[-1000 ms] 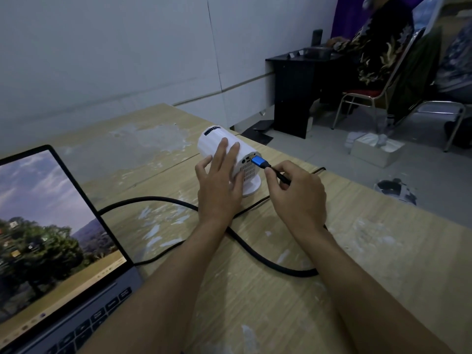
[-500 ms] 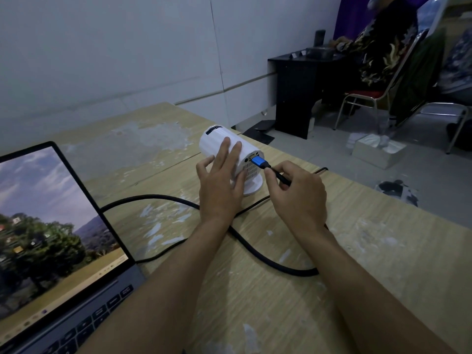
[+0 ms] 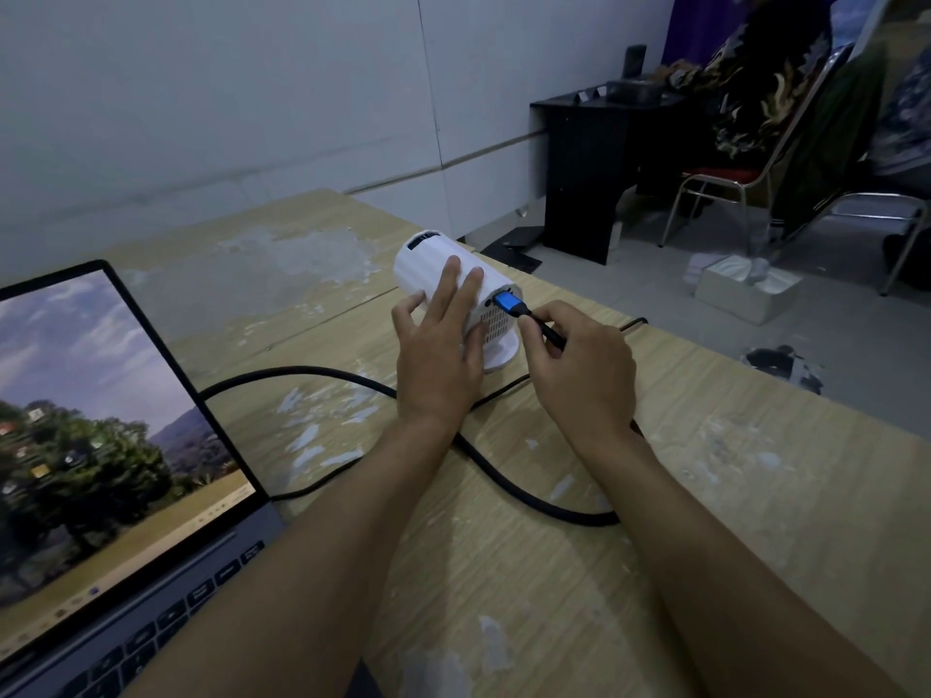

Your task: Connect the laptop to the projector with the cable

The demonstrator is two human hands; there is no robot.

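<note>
A small white cylindrical projector (image 3: 428, 259) stands on its round foot in the middle of the wooden table (image 3: 755, 496). My left hand (image 3: 438, 355) lies flat over its side, fingers spread on the body. My right hand (image 3: 579, 375) pinches the black cable just behind its blue plug (image 3: 509, 303), whose tip sits in the projector's rear face. The black cable (image 3: 529, 496) loops across the table under both forearms toward the open laptop (image 3: 101, 445) at the left, whose screen shows a landscape picture. The cable's laptop end is hidden behind the screen.
The table's right edge drops to a grey floor with a white box (image 3: 745, 289) and dark debris (image 3: 781, 365). A black desk (image 3: 594, 158), metal chairs (image 3: 730, 193) and a seated person (image 3: 755, 68) are at the back right. A pale wall runs behind the table.
The blue plug has moved closer into the projector's rear face, pushed by my right hand. My left hand stays on the projector body.
</note>
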